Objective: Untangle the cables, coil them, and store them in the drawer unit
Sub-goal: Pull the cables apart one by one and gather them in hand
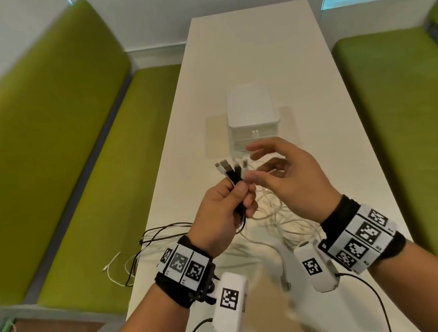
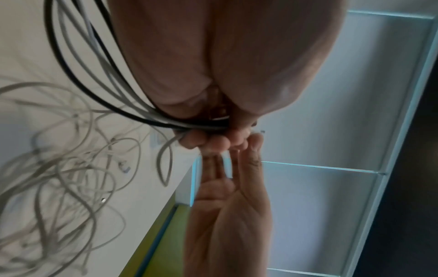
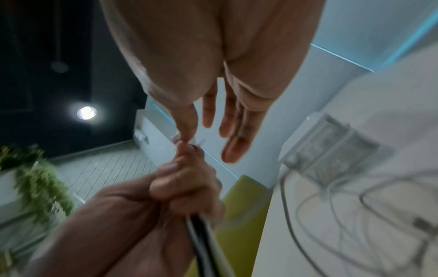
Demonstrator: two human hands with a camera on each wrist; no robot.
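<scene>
Cables (image 1: 231, 176) bunch in the left hand (image 1: 222, 212), fingers curled around them. Right hand (image 1: 294, 181), at three o'clock, pinches one white connector, other fingers spread.

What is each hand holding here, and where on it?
Left hand grips a bundle of cables just below the connector ends. Right hand pinches one white cable end beside it.

Office lounge, green benches (image 1: 53, 147), white table (image 1: 253, 51)
</scene>
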